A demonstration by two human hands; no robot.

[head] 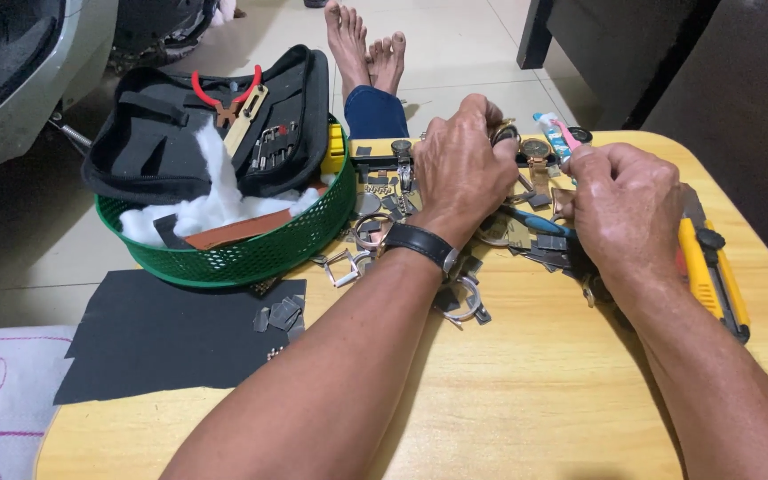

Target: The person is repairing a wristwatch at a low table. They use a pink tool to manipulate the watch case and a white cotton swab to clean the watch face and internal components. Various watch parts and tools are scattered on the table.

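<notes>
My left hand [460, 164] reaches over a pile of watch parts [455, 231] on the wooden table [535, 391], its fingers curled around a small round watch case [504, 133]. A black wristwatch [420, 243] is on that wrist. My right hand [624, 200] is closed on a thin pink-handled tool [566, 135] whose tip points toward the watch case. A gold-toned watch [537, 149] lies between the two hands. A blue-handled tool [535, 222] lies under them.
A green basket [251, 253] at the left holds a black tool pouch [197, 124], red pliers [224, 93] and white cotton. A dark sheet [162, 333] lies in front of it. A yellow utility knife [713, 271] lies at the right. Bare feet [366, 44] rest beyond the table.
</notes>
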